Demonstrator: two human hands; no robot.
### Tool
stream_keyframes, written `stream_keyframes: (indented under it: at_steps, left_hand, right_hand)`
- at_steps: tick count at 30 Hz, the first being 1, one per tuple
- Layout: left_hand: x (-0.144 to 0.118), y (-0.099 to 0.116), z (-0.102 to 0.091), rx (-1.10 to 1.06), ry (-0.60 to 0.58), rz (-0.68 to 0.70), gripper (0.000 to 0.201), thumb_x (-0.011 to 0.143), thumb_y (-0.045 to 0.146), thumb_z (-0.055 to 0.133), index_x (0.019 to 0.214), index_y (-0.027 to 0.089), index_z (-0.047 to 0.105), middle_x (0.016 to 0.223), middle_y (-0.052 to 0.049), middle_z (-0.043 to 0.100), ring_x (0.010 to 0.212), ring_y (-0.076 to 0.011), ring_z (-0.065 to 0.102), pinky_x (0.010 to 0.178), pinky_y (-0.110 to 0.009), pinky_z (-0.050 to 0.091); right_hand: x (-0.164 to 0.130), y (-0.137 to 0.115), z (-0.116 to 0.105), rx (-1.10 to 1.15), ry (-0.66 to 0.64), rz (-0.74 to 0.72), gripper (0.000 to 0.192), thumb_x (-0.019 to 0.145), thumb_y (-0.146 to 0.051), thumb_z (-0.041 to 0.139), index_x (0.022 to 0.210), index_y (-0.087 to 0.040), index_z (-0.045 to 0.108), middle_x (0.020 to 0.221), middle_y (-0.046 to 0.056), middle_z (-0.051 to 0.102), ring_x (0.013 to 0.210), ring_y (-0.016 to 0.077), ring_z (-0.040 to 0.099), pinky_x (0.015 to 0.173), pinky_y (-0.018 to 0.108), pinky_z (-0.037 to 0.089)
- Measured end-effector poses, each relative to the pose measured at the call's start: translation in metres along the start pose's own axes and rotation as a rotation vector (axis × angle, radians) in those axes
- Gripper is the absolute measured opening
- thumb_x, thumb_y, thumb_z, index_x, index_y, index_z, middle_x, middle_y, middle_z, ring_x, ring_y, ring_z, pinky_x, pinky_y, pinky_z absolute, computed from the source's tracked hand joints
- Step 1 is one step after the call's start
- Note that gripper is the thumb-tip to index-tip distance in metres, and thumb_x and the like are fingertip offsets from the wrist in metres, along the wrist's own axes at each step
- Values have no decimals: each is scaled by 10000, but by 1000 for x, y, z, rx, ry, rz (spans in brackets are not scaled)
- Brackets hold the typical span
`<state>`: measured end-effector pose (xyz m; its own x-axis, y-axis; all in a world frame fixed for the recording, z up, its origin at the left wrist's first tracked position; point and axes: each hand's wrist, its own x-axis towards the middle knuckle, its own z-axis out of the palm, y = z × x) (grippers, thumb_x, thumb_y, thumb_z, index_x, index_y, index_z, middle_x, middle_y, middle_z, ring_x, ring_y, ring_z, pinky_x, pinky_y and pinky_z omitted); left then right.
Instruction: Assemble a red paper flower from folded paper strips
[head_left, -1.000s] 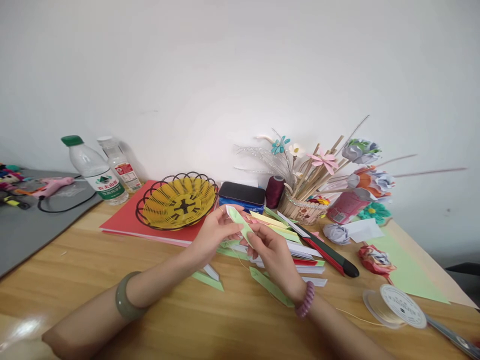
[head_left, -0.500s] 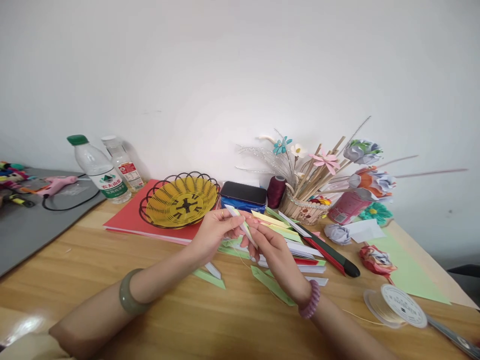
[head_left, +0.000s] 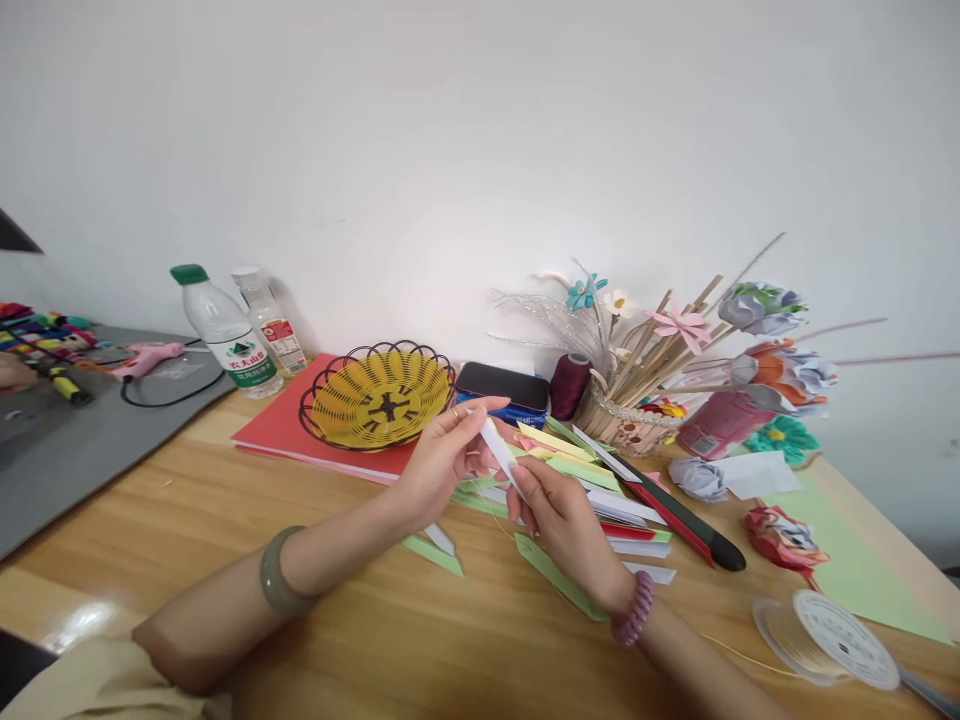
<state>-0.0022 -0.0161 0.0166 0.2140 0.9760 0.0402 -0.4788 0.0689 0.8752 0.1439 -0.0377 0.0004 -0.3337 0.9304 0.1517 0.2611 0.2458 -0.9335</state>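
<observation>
Both my hands hold one folded paper strip (head_left: pixel 498 448), white side up, above the wooden table (head_left: pixel 225 520). My left hand (head_left: pixel 442 462) pinches its far end, a green bangle on that wrist. My right hand (head_left: pixel 559 520) grips its near end, a pink bead bracelet on that wrist. Under my hands lies a heap of folded paper strips (head_left: pixel 600 490) in green, yellow, white and red. A green strip (head_left: pixel 559 578) and a smaller green piece (head_left: pixel 435 552) lie nearer me.
A yellow wire basket (head_left: pixel 382 395) stands on red card (head_left: pixel 270 435). Behind are two water bottles (head_left: pixel 229 330), a black case (head_left: pixel 502 387), a maroon thread spool (head_left: pixel 570 385) and a holder of paper flowers (head_left: pixel 637 420). A utility knife (head_left: pixel 686 522) and a wire spool (head_left: pixel 825 635) lie at right.
The paper strip has turned from its green face to its white side between my fingers. My view has shifted, so everything sits slightly further right in the picture.
</observation>
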Motion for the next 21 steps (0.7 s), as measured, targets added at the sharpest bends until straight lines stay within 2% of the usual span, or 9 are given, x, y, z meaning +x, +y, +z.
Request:
stream_keyframes:
  at_steps: [4, 9, 14, 16, 18, 21]
  left_hand:
    - [2, 2, -2, 42, 24, 23, 251, 730, 371, 621, 840, 146, 623, 736, -13, 595, 486, -48, 475, 476, -194, 417]
    - [3, 1, -1, 36, 49, 4, 273, 683, 388, 659, 773, 135, 610, 525, 32, 510, 459, -63, 469, 482, -206, 429]
    - [3, 1, -1, 9, 67, 24, 290, 644, 338, 699, 848, 140, 640, 660, 8, 591, 457, -39, 444, 476, -204, 427]
    - [2, 0, 0, 12, 49, 23, 365, 635, 290, 711, 969, 165, 635, 687, 11, 600, 470, -36, 446, 490, -198, 417]
    - [0, -2, 2, 41, 3, -11, 403, 638, 256, 712, 1020, 158, 630, 613, 22, 573, 484, -44, 451, 512, -193, 399]
    - [-2, -4, 3, 95, -81, -64, 277, 702, 311, 656, 887, 106, 675, 482, 29, 486, 479, -52, 423, 523, -196, 364]
  right_hand:
    - [0, 2, 0, -18, -22, -13, 416, 892, -462, 334, 582, -201, 429, 480, -49, 397, 428, 85, 327, 423, 219, 276]
    - [0, -1, -1, -54, -19, -42, 399, 906, -440, 306, 597, -208, 403, 498, -46, 386, 449, 93, 334, 436, 228, 284]
    - [-2, -4, 1, -127, 33, -99, 358, 914, -390, 308, 618, -211, 400, 544, -36, 410, 504, 107, 369, 510, 247, 313]
    - [-3, -3, 2, -156, 63, -115, 343, 914, -377, 307, 626, -213, 398, 549, -36, 410, 508, 110, 371, 524, 254, 314]
    - [-4, -2, 2, -183, 102, -121, 332, 915, -373, 297, 652, -213, 422, 557, -33, 410, 511, 115, 375, 525, 259, 312]
    - [-5, -1, 1, -216, 134, -125, 292, 916, -370, 289, 847, -203, 519, 581, -26, 439, 532, 126, 412, 540, 265, 338]
